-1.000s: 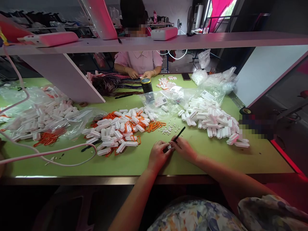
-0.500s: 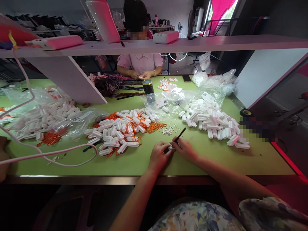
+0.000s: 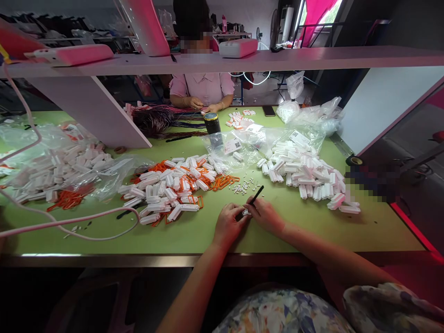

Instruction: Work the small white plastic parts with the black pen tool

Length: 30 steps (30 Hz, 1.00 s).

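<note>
My left hand [image 3: 227,225] is closed round a small white connector [image 3: 245,212], near the front edge of the green table [image 3: 194,233]. In my right hand [image 3: 266,216] a thin black tool [image 3: 256,195] is pinched, its upper end sticking up and its lower end hidden by my fingers at the connector. Just beyond my hands lie small white pins [image 3: 243,187]. White housings mixed with orange frames [image 3: 225,182] form a pile [image 3: 169,192] to the left. On the right is a pile of white housings [image 3: 305,173].
A black can [image 3: 212,124] and clear plastic bags [image 3: 229,152] stand and lie behind the piles. Another heap of white housings [image 3: 65,169] is at the far left, with a pink cable [image 3: 100,213] in front. A shelf [image 3: 194,64] crosses above; a person [image 3: 203,90] sits opposite.
The view has shifted slightly. The black tool's upper end has moved a little left and down. The person opposite has moved their hands. My hands keep their holds.
</note>
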Each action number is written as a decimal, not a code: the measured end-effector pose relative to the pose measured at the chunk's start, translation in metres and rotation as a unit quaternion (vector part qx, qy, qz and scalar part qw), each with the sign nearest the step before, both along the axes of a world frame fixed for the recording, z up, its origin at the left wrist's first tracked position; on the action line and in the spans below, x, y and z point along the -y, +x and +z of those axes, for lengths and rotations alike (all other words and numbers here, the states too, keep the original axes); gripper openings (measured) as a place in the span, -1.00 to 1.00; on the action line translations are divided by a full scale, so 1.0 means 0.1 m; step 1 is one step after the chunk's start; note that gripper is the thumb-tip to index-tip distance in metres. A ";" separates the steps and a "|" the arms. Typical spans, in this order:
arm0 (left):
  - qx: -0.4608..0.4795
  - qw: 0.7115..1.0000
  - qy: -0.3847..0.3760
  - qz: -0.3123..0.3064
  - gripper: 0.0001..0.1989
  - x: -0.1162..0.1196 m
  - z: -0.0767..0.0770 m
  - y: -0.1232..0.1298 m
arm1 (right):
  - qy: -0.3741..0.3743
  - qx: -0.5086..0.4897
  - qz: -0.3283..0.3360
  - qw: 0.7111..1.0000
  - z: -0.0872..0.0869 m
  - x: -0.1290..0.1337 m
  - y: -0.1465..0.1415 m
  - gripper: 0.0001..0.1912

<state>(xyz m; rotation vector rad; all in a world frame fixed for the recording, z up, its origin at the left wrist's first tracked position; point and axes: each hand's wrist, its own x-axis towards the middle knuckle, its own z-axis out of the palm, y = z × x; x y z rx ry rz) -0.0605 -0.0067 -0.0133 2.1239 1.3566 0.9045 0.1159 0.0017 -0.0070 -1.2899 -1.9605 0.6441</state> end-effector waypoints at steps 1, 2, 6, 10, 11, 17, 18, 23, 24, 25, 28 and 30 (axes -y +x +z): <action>0.000 1.000 0.000 0.000 -0.91 0.00 0.00 0.00 | 0.003 0.008 0.004 1.000 0.00 0.00 0.00 -0.83; -0.001 1.000 0.000 0.001 -0.91 0.00 0.00 0.00 | 0.007 0.018 0.010 1.000 0.01 0.00 0.00 -0.83; -0.005 1.000 0.000 0.001 -0.95 0.00 -0.01 0.00 | 0.039 0.073 0.047 0.995 0.05 -0.01 -0.06 -0.83; -0.008 1.000 0.002 0.004 -0.97 -0.01 -0.03 -0.01 | 0.027 0.069 0.068 0.995 0.07 -0.03 -0.07 -0.78; -0.006 1.000 0.002 0.005 -0.97 -0.01 -0.03 -0.01 | 0.007 0.029 0.059 0.998 0.07 -0.05 -0.04 -0.75; 0.008 1.000 -0.002 0.010 -0.87 0.01 -0.01 0.01 | -0.065 -0.297 -0.045 0.952 0.11 -0.23 0.26 -0.61; 0.009 1.000 0.000 0.009 -0.87 0.01 0.00 0.01 | -0.058 -0.295 -0.046 0.953 0.13 -0.25 0.30 -0.62; 0.018 1.000 0.025 0.009 -0.86 0.02 -0.01 -0.01 | 0.004 -0.096 0.052 0.994 0.18 -0.19 0.36 -0.74; 0.020 0.999 0.031 0.012 -0.86 0.02 -0.02 -0.02 | 0.015 -0.054 0.080 0.995 0.17 -0.17 0.36 -0.77; 0.021 0.999 0.037 0.015 -0.86 0.02 -0.02 -0.02 | 0.022 -0.016 0.108 0.994 0.16 -0.15 0.36 -0.79; 0.023 0.998 0.048 0.020 -0.87 0.02 -0.03 -0.04 | 0.042 0.067 0.164 0.983 0.13 -0.13 0.34 -0.81; 0.027 0.998 0.049 0.017 -0.85 0.02 -0.04 -0.04 | 0.055 0.098 0.174 0.978 0.12 -0.14 0.35 -0.84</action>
